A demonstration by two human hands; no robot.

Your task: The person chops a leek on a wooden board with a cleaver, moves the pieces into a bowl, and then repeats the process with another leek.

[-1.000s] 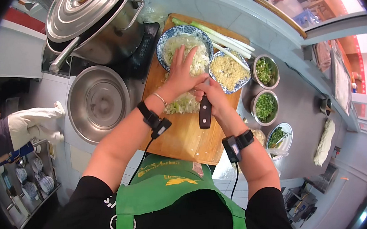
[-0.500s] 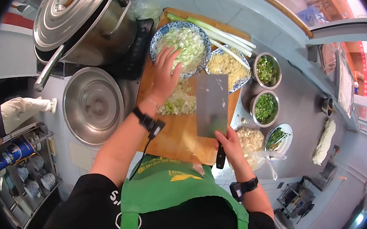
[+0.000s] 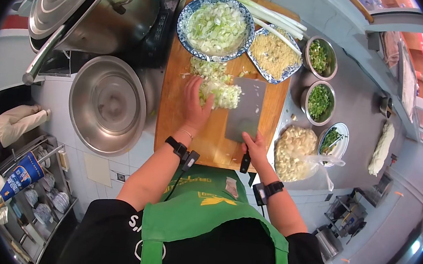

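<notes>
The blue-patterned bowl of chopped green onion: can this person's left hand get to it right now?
Probably yes: the left hand is at the chopped green onion pile below the bowl in this view; only loose pieces lie between, and the cleaver is off to one side.

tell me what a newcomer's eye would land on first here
Probably the broad cleaver, its handle in the right hand and its blade beside the chopped green-white pile on the wooden board; the left hand is at the pile's other side. Next might come the heaped blue-patterned bowl beyond the pile and the big steel pot at upper left.
</notes>
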